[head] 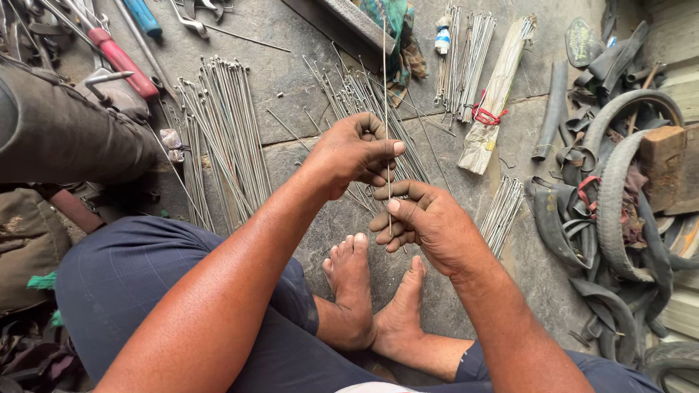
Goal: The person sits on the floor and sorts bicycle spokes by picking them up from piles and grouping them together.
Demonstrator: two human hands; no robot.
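While the person sits barefoot on the stone floor (306, 65), both hands pinch one thin metal spoke (385, 80) upright, the left hand (358, 151) closed around it higher up and the right hand (422, 222) gripping just below, seemingly so its straightness can be judged along the length. Loose spokes (218, 131) lie fanned within reach, while a paper-wrapped bundle (498, 94) sits apart near old tyres (619, 196).

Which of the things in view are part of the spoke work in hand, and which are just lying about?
In hand:
left hand
right hand
single spoke held by both
loose spoke piles
paper-wrapped spoke bundle

Lying about:
old tyres and tubes
red-handled tool
wooden block
green cloth
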